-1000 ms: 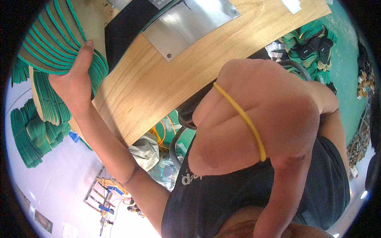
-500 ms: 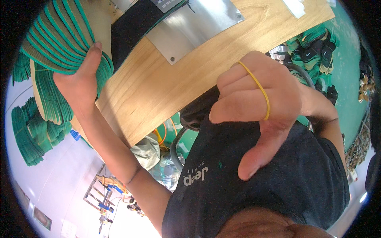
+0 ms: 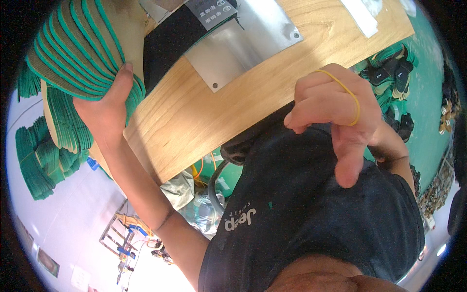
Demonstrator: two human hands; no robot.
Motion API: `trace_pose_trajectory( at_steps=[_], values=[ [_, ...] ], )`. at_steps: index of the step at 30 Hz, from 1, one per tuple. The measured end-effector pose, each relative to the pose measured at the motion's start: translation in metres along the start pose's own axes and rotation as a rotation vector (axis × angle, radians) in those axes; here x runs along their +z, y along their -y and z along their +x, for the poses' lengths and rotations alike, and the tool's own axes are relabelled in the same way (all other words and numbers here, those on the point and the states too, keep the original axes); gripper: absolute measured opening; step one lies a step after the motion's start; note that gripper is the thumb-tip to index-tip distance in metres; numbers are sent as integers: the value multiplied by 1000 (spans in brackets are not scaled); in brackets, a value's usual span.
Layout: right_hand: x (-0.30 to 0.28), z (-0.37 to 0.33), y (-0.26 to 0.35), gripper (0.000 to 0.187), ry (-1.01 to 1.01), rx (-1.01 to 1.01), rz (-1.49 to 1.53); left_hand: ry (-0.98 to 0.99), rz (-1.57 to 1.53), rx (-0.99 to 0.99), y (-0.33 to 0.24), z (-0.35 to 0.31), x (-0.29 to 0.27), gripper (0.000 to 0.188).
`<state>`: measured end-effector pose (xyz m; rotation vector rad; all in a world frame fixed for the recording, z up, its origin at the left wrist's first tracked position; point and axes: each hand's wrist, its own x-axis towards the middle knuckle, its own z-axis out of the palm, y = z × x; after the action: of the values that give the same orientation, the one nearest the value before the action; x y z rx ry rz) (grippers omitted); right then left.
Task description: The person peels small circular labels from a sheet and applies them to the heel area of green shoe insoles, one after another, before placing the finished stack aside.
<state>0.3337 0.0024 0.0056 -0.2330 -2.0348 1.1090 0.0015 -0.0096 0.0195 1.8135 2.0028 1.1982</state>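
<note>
At the left, my left hand (image 3: 104, 109) is closed round one end of a fanned stack of insoles (image 3: 68, 53), beige on their faces with green edges. Its thumb presses on the stack's near side, while the other fingers are hidden behind. My right hand (image 3: 340, 102) is in the air in front of my chest, right of the table's near edge. A yellow rubber band (image 3: 356, 104) loops round it across the knuckles. The fingers are bent, the thumb points down apart from them, and nothing shows in their grip.
On the wooden table (image 3: 233, 104) lie a metal plate (image 3: 243, 51), a black insole-shaped piece (image 3: 168, 46) and a white object (image 3: 361, 17). More green insole bundles (image 3: 34, 165) are at the left. Heaped insoles (image 3: 389, 73) lie beyond the table at right. A plastic bag (image 3: 180, 190) is below its edge.
My right hand has moved to the right, and its thumb is drawn up a little. The band has shifted with it. My left hand still grips the insoles.
</note>
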Motion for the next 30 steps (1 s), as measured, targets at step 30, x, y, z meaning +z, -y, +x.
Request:
trace_pose_trajectory(
  at_steps=[30],
  values=[
    [-15, -18, 19, 104, -118, 71, -64, 40, -10, -95, -1, -3, 0, 37]
  ],
)
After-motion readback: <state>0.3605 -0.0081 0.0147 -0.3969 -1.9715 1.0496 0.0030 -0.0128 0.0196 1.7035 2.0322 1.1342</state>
